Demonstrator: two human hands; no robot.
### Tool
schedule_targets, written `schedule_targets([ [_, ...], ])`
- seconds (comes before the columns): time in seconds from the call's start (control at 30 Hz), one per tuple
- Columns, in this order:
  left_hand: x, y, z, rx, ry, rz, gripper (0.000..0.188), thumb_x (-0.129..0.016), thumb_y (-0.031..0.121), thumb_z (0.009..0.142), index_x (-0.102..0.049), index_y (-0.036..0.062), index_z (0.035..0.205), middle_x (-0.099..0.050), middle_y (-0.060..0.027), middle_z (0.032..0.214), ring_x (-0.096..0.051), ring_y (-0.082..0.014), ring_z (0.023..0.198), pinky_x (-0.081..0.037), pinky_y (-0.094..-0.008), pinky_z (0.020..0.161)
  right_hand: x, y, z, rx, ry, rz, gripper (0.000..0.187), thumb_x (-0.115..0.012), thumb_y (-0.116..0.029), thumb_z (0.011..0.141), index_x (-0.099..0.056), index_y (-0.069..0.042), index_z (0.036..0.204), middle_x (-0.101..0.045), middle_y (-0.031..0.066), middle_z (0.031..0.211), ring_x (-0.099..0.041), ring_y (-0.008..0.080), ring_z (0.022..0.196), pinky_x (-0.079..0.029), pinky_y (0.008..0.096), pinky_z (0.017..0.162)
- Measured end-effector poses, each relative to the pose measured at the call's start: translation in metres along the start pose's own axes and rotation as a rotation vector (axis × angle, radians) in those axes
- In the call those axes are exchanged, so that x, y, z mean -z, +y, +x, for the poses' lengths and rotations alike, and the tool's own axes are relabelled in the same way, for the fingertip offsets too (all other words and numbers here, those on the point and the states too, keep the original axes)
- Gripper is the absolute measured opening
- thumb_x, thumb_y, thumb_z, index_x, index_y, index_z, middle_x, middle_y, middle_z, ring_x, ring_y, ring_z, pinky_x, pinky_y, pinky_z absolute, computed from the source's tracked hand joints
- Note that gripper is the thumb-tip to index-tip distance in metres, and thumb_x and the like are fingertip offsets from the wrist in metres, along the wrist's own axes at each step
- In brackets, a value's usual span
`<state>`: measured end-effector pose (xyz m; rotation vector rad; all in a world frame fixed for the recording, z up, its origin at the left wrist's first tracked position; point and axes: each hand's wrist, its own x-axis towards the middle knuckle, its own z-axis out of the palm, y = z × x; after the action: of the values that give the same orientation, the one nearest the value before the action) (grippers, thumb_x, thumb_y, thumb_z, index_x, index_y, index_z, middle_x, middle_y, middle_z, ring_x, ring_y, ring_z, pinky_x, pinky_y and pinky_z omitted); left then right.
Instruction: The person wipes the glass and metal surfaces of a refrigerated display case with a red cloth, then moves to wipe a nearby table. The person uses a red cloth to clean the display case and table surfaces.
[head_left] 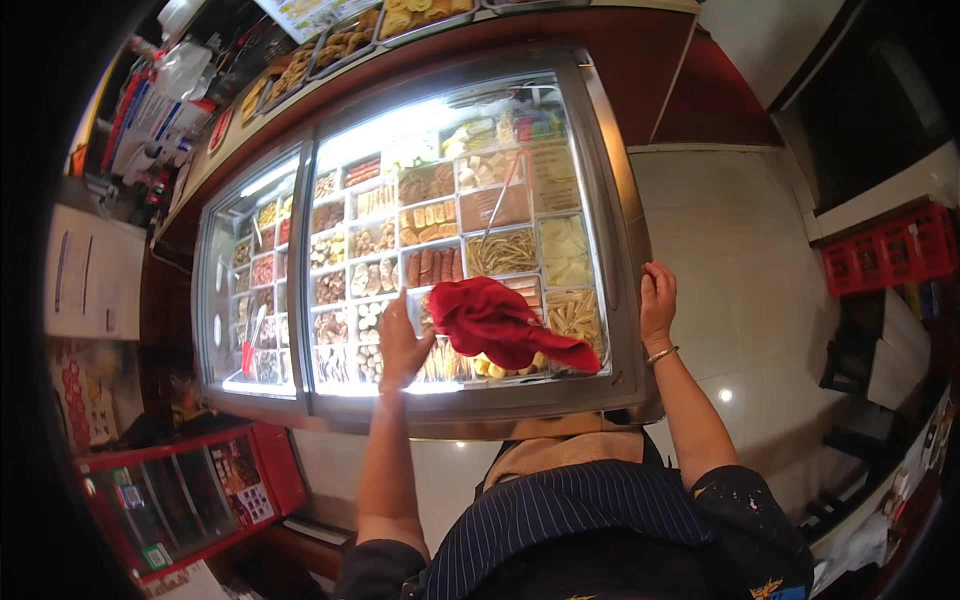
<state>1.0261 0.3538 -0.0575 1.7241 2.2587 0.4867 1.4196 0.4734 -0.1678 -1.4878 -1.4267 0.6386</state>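
Observation:
A crumpled red cloth (490, 320) lies on the glass lid (480, 375) of a lit food display case, toward its near right part. Just left of the cloth is my left hand (404, 348), over the glass with its fingers apart and nothing in it. My right hand (657, 308) is at the metal right edge (628, 270) of the case, fingers loosely bent and holding nothing I can see. Whether it touches the edge, I cannot tell. Beneath the glass, several trays hold sausages (434, 266), brown strips (502, 252) and other foods.
A second glass panel (225, 300) covers the case's left part, with a red-handled utensil (250, 345) inside. Trays of food (345, 42) line the counter behind. A red glass-fronted cabinet (180, 490) stands at lower left. On the right is a red crate (890, 250) above pale floor tiles (730, 270).

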Motion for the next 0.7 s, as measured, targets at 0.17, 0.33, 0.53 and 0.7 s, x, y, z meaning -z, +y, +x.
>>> schedule_targets([
  [0.17, -0.093, 0.065, -0.005, 0.018, 0.057, -0.073, 0.088, -0.071, 0.044, 0.073, -0.028, 0.0139, 0.143, -0.017, -0.0272, 0.146, -0.013, -0.0526, 0.132, -0.015, -0.0590, 0.106, -0.003, -0.008, -0.002, -0.005, -0.024, -0.072, 0.027, -0.053, -0.022, 0.089, -0.059, -0.004, 0.109, -0.048, 0.0114, 0.121, -0.051, 0.0249, 0.108, -0.045, 0.0338, 0.091],
  [0.33, -0.130, 0.103, 0.035, -0.142, 0.008, 0.135, 0.082, -0.073, 0.045, 0.067, -0.039, 0.0202, 0.138, -0.021, -0.0211, 0.146, -0.017, -0.0502, 0.131, -0.015, -0.0614, 0.105, 0.000, -0.021, 0.002, -0.031, -0.080, -0.147, 0.030, -0.056, -0.022, 0.085, -0.060, -0.004, 0.109, -0.043, 0.0146, 0.124, -0.045, 0.0292, 0.113, -0.045, 0.0364, 0.091],
  [0.53, -0.157, 0.100, 0.241, -0.343, 0.263, 0.180, 0.065, -0.067, 0.035, 0.073, -0.045, 0.0233, 0.133, -0.039, -0.0169, 0.137, -0.033, -0.0454, 0.124, -0.025, -0.0555, 0.104, -0.001, -0.028, 0.004, -0.053, -0.134, -0.225, 0.033, -0.057, -0.024, 0.084, -0.059, -0.005, 0.111, -0.041, 0.0146, 0.126, -0.044, 0.0305, 0.113, -0.043, 0.0368, 0.092],
  [0.7, -0.172, 0.144, 0.309, -0.371, 0.153, 0.235, 0.065, -0.065, 0.039, 0.075, -0.043, 0.0240, 0.134, -0.039, -0.0092, 0.141, -0.034, -0.0381, 0.127, -0.024, -0.0534, 0.105, -0.002, -0.033, 0.007, -0.061, -0.154, -0.247, 0.036, -0.059, -0.024, 0.081, -0.058, -0.005, 0.112, -0.039, 0.0162, 0.127, -0.044, 0.0319, 0.112, -0.041, 0.0384, 0.094],
])
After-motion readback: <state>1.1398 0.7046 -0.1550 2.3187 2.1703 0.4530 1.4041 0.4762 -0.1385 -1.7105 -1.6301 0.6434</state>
